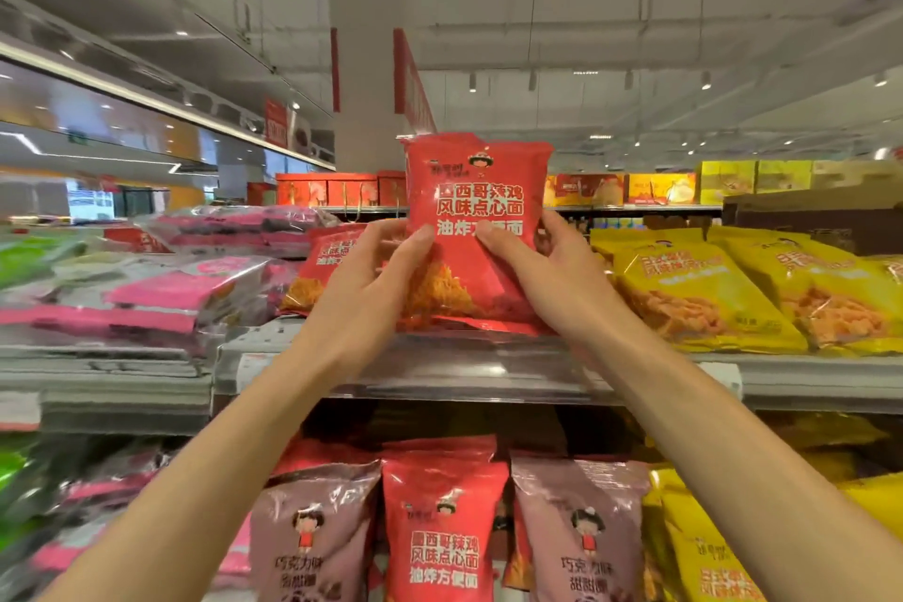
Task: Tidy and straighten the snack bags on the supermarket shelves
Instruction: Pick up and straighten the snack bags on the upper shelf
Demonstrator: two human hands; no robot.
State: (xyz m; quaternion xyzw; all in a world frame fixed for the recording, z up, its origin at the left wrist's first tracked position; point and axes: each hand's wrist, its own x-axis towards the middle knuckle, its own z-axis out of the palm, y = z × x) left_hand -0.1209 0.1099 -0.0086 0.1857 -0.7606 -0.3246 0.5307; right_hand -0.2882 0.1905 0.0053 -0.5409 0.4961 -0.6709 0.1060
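Bright ceiling lights, blurred, warped edges

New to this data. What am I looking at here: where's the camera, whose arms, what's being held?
There is no robot: a person works with bare hands, and the single picture comes from a wide-angle camera worn on their head, looking forward at a supermarket shelf. The left hand and right hand grip a red snack bag by its two sides, with thumbs on the front, holding it upright above the top shelf edge. Behind it on that shelf lies another red bag, with yellow bags to its right and pink bags to its left. The shelf below holds standing bags: a red one between two mauve ones, and more yellow further right.
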